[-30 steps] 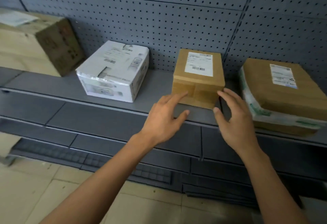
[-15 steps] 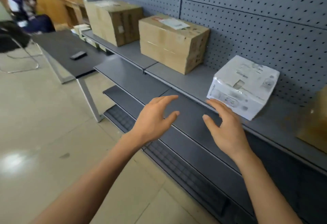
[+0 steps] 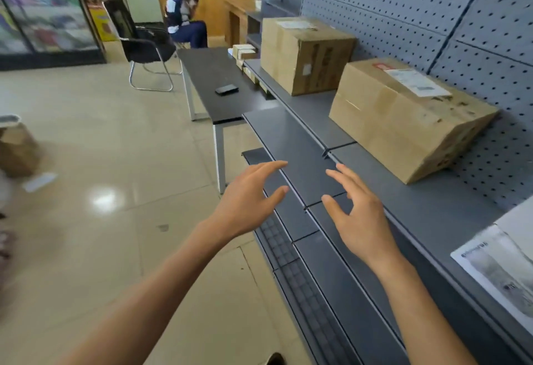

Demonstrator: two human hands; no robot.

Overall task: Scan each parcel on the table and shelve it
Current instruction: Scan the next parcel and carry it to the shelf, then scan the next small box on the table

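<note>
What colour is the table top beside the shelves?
Black, with pale metal legs; the table shows best in the head view.

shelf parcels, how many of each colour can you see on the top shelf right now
Brown cardboard: 2, the far box and the nearer box.
White: 1, the white parcel, cut off at the right edge.
Total: 3 on the top shelf.

text: none legible | white label (image 3: 415,81) on near cardboard box (image 3: 403,122): print too small | label (image 3: 297,24) on far box (image 3: 302,53): blurred | white parcel (image 3: 501,266): print smeared
</note>
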